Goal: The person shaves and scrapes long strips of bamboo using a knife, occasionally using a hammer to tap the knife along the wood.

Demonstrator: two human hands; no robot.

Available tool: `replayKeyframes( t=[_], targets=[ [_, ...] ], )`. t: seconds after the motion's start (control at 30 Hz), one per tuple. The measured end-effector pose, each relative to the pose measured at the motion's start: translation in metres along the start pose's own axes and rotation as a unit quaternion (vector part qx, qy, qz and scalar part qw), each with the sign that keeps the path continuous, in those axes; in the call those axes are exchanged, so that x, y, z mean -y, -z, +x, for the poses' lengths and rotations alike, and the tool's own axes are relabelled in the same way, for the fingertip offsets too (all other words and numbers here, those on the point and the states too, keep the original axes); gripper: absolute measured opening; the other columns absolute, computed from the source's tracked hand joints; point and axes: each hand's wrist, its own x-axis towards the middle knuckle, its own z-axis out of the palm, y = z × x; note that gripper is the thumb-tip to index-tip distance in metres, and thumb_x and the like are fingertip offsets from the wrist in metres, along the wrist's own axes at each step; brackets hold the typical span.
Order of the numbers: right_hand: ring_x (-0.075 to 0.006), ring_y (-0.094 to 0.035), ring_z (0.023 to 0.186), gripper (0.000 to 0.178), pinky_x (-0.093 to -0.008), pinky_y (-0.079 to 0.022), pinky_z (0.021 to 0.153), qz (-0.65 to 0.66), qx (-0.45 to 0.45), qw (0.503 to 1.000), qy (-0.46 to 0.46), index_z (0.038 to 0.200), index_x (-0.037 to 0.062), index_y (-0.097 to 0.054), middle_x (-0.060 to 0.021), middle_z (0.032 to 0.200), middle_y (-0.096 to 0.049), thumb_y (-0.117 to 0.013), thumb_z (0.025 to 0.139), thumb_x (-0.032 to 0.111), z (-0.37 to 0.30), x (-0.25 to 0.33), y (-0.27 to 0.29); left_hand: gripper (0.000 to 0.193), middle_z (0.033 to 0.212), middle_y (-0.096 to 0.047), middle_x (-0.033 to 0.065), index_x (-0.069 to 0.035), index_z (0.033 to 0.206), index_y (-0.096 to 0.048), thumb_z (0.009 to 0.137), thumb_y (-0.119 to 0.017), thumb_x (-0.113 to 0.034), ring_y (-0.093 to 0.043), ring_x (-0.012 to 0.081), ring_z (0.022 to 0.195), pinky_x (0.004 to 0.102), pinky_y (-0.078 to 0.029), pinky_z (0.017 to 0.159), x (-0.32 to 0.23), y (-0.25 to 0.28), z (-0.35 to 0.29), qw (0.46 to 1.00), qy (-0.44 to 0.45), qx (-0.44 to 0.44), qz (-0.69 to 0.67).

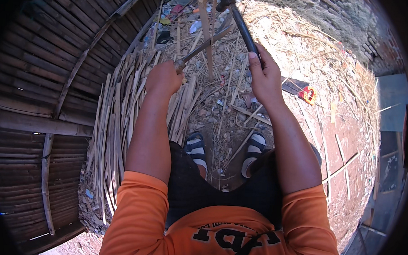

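Up top, my left hand (163,78) grips a blade (203,45) against the stake (205,22) (bracing it), right hand (264,77) fisted round a hammer (240,24) above it.

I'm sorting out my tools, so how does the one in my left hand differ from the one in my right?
The left hand grips a thin flat blade slanting up to the right. The right hand grips a thicker dark round handle with a hammer-like head, slanting up to the left. Both are held in closed fists and meet at the upright bamboo strip.
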Motion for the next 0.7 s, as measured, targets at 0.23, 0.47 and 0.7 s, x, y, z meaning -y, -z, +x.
replayKeyframes(
  t=[0.23,0.47,0.7],
  targets=[
    [-0.0251,-0.069,0.082,0.047,-0.0374,-0.052,0.079,-0.081,0.062,0.991,-0.084,0.138,0.0076,-0.062,-0.0169,0.089,-0.07,-0.056,0.104,0.039,0.003,-0.01,0.002,0.039,0.113,-0.073,0.0161,-0.008,0.121,-0.069,0.094,-0.073,-0.037,-0.07,0.0347,0.107,0.0496,-0.058,0.087,0.005,-0.006,0.005,1.0,-0.007,0.0,0.011],
    [-0.0256,-0.069,0.084,0.05,-0.038,-0.052,0.08,0.012,0.011,1.0,-0.006,0.143,0.0064,-0.057,-0.016,0.096,-0.072,-0.057,0.106,0.039,0.012,-0.001,0.005,0.04,0.114,-0.073,0.0166,-0.007,0.119,-0.069,0.094,-0.073,-0.037,-0.07,0.0348,0.109,0.0493,-0.057,0.088,0.008,-0.013,0.014,1.0,0.005,-0.007,-0.014],
    [-0.0287,-0.071,0.087,0.048,-0.04,-0.053,0.081,-0.076,0.059,0.993,-0.064,0.139,0.0066,-0.062,-0.0183,0.094,-0.073,-0.057,0.104,0.039,0.008,-0.017,-0.001,0.041,0.116,-0.072,0.0168,-0.006,0.12,-0.069,0.093,-0.074,-0.037,-0.07,0.0351,0.109,0.049,-0.057,0.089,0.005,-0.012,0.015,1.0,0.002,0.008,-0.012]
  ],
)
